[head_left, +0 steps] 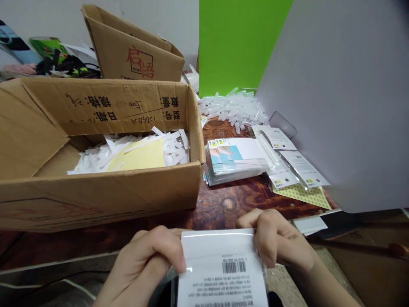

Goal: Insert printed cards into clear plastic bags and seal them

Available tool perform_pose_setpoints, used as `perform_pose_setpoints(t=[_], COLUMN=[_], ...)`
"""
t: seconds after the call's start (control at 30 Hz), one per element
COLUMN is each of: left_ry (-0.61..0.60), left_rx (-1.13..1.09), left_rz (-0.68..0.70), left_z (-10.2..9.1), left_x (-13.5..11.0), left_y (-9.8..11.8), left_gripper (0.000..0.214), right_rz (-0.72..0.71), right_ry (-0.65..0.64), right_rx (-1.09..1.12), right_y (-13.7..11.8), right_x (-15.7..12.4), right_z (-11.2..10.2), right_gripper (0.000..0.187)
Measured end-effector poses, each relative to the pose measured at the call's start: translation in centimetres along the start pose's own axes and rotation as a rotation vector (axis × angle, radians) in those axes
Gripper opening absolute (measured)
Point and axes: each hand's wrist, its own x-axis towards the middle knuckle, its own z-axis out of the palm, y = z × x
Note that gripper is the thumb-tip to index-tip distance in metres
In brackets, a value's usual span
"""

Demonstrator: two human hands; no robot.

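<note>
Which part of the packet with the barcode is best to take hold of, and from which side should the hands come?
Likely the two side edges near its far end, one hand from each side, as the left hand and right hand grip it. The packet is thin and flat, and this leaves the barcode uncovered.

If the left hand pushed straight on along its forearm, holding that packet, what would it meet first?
The left hand would probably meet the near right corner of the front cardboard box first. Its height is unclear, and it might slip past towards the stack of packets.
</note>
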Motion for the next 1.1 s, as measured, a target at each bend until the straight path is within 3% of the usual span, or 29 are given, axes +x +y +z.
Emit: perform_pose_setpoints(t=[0.13,0.53,0.73,0.93,1.03,1.1], left_ry=[-0.074,-0.089,-0.059,0.126,0.118,0.036], left_rx=[0.021,-0.034,-0.006,-0.031,-0.117,-0.209], left_rz=[0.041,0.072,0.048,-0.023,-0.038,-0.049], left_z=[-0.5,-0.3,-0.1,1.4,1.3,1.1], left_x=[0.3,0.7,0.6,0.0,-0.1,0.0], left_y=[-0.1,-0.5,-0.5,-0.7,-1.2,-1.3], left_gripper=[0.03,0.027,0.026,0.026,0.027,0.026], right_rz=[-0.024,-0.047,-0.042,0.046,0.056,0.057], right_ry=[0.028,0.006,-0.021,-0.026,-0.014,-0.004], right_rx=[0.005,0.067,0.097,0.08,0.081,0.09], right_y=[0.0,1.2,1.1,0.3,0.4,0.5], right_x=[0.2,0.4,0.5,0.6,0.8,0.8], right_z=[0.3,-0.1,-0.1,-0.1,0.1,0.2], right_gripper=[0.037,0.037,0.038,0.036,0.037,0.037])
